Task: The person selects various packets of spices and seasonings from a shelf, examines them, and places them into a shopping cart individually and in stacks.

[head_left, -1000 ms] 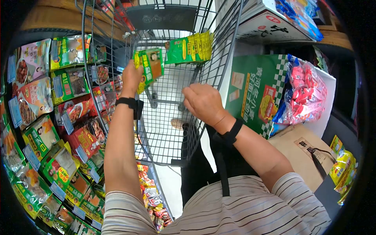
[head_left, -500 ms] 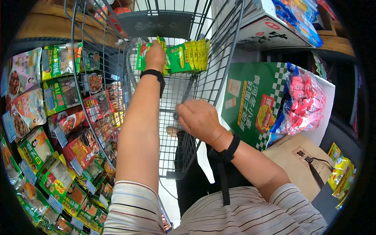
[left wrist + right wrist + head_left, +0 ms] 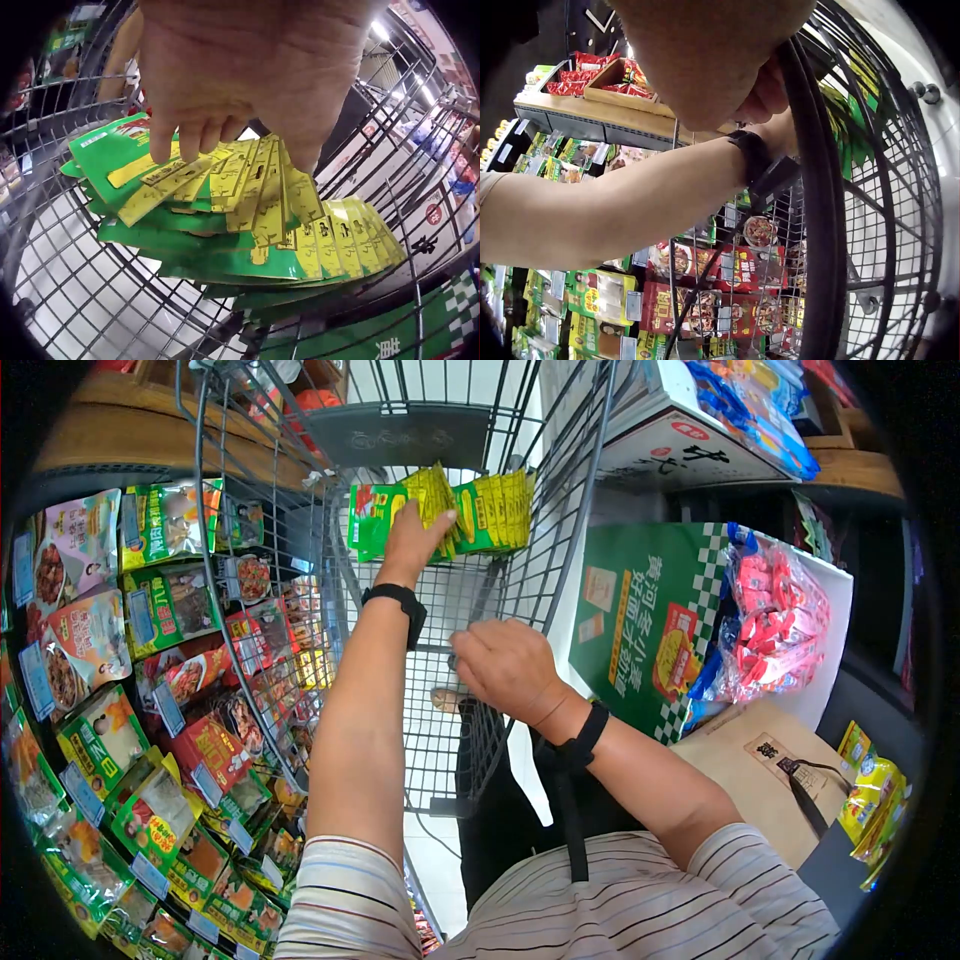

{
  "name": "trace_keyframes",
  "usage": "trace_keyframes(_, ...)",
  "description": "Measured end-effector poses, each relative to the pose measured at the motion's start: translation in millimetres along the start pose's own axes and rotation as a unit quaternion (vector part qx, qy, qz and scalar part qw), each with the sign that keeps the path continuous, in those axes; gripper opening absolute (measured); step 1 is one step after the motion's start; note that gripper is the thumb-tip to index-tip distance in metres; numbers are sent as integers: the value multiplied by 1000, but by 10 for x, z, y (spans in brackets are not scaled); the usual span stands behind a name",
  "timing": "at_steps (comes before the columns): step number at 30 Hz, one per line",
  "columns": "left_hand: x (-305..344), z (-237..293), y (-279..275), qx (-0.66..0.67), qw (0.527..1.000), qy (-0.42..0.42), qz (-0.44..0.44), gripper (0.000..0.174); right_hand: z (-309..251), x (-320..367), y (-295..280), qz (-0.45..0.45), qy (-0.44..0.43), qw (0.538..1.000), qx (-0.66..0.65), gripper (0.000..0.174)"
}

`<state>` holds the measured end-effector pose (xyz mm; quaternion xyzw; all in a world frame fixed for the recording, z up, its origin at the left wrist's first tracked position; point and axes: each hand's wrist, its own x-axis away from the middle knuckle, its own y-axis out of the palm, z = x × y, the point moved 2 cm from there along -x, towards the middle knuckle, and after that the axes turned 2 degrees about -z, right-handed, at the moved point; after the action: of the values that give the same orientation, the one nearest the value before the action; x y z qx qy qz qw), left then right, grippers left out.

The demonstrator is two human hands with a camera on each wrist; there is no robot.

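item: one wire cart [image 3: 350, 435], middle of its basket taken as clock centre, seen from my head.

contents, 12 o'clock: two overlapping fans of green-and-yellow packets, the left fan [image 3: 368, 522] at 11, the right fan [image 3: 500, 510] at 1, edges touching.

left hand [image 3: 410, 550], 12 o'clock: wide, fingers reaching forward, thumb spread towards 1; it rests on the left fan, with no grip closed round it.

right hand [image 3: 508, 668], between 3 and 5 o'clock: narrow, fingers curled, beside the cart's rim [image 3: 817, 187]; whether it grips the rim, i cannot tell.

surroundings: shelved packets [image 3: 170, 605] at 9 o'clock; green carton [image 3: 622, 625] at 3; brown paper bag [image 3: 730, 755] at 4.

faults possible, my judgement: the packets look slick and lie tilted, so a dragging palm could slide the left fan over the right one. a thumb hooked under the yellow strips [image 3: 270, 217] could lift several or crease them. a corner pushed downward could lodge in the mesh. a nudge from my right side could shift the cart and scatter both fans.
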<state>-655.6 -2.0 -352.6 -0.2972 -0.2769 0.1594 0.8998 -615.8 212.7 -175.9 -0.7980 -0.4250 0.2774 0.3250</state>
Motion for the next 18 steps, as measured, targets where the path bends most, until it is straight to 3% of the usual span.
trace_keyframes(7,421,-60,26,4,1000,-11,5,75,-22,-5,31,-2,-5,999,36,12)
trace_keyframes(11,775,-151,-7,38,999,-23,29,78,-58,11,-12,-9,4,999,41,13)
trace_keyframes(14,1152,-126,-170,94,994,-40,-34,70,-85,-19,8,-11,-2,999,41,13)
trace_keyframes(16,1400,-133,-235,30,998,-44,-32,63,-70,2,31,-14,-15,999,50,14)
trace_keyframes(18,1740,54,-444,91,994,-29,-50,56,-58,34,82,-39,-11,997,73,17)
